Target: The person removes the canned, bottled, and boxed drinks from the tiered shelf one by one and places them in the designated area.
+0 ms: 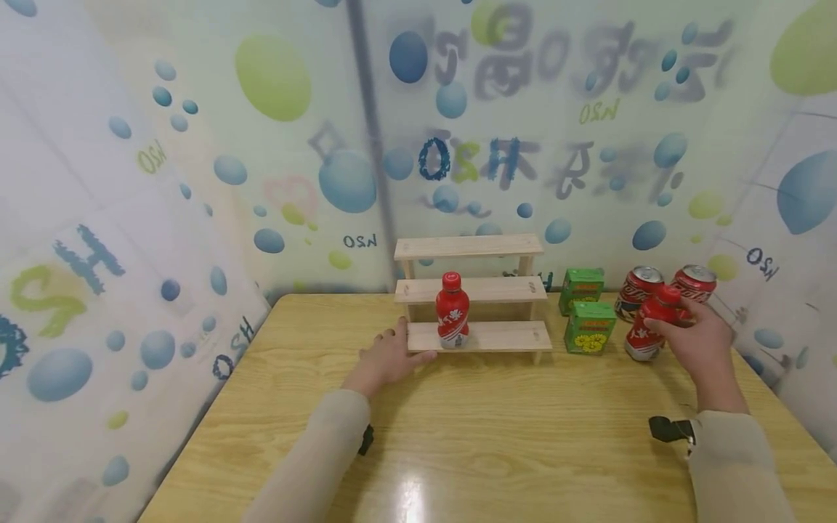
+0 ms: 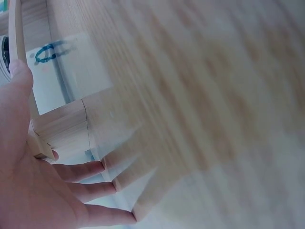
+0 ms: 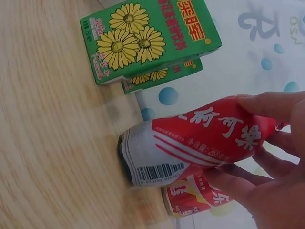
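My right hand (image 1: 702,345) grips a red cola bottle (image 3: 200,136) by its upper part, thumb on one side and fingers round the other. The bottle leans a little, its base close over the tabletop. My left hand (image 1: 389,357) is at the left end of the lowest step of a small wooden three-step rack (image 1: 487,338). Its thumb (image 2: 21,78) lies along the step's front edge, and the straight fingers (image 2: 95,191) reach down to the table. On that lowest step a second red bottle (image 1: 453,312) stands upright, right of the left hand.
Two green drink boxes with yellow flowers, a front box (image 1: 590,330) and a rear box (image 1: 580,290), stand right of the rack. Behind the held bottle are two red cans, a left can (image 1: 637,290) and a right can (image 1: 696,282). A patterned curtain (image 1: 294,181) surrounds the wooden table (image 1: 490,436).
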Demonstrator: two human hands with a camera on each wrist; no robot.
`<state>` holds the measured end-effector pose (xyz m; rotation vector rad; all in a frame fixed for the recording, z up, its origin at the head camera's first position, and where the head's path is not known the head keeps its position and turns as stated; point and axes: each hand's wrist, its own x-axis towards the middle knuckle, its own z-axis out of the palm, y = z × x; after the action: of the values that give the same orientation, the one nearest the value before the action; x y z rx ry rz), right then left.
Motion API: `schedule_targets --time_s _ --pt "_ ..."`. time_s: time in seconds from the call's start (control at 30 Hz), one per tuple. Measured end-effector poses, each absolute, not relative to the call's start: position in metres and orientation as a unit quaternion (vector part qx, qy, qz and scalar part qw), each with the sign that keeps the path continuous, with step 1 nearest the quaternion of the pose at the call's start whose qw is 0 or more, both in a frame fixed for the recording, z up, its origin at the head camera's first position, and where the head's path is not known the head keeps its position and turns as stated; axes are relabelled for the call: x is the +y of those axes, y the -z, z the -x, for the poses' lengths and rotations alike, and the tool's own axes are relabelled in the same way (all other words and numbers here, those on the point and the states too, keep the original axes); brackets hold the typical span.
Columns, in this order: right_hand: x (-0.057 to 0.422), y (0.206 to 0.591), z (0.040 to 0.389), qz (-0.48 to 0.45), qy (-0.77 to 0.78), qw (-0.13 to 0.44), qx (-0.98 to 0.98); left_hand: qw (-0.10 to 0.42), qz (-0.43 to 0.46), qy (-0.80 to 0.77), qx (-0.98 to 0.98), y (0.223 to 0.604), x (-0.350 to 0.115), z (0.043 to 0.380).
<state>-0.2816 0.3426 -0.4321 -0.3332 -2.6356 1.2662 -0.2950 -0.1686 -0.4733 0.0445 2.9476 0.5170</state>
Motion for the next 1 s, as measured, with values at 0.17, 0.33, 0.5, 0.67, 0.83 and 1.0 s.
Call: schedule_targets --time_s 0.17,0.33,0.5,0.67,0.83,1.0 --pt "0.346 0.432 0.281 0.113 -0.432 0.083 -0.891 0.073 -0.013 -0.175 0.982 0.473 -0.168 0.295" --pt "0.347 0.431 0.280 0.116 -0.427 0.072 -0.894 0.073 -0.016 -0.173 0.982 0.473 -0.168 0.294" --pt "0.348 0.434 0.280 0.104 -0.422 0.078 -0.897 0.073 -0.014 -0.169 0.983 0.473 -0.168 0.294" --pt "0.346 0.435 0.281 0.097 -0.416 0.080 -0.901 0.076 -0.015 -0.172 0.982 0.473 -0.169 0.294" --pt "0.340 0.425 0.282 0.110 -0.445 0.076 -0.885 0.085 -0.014 -0.175 0.981 0.473 -0.171 0.295" --pt "0.318 0.403 0.274 0.172 -0.476 0.136 -0.852 0.088 -0.017 -0.174 0.981 0.472 -0.172 0.296"
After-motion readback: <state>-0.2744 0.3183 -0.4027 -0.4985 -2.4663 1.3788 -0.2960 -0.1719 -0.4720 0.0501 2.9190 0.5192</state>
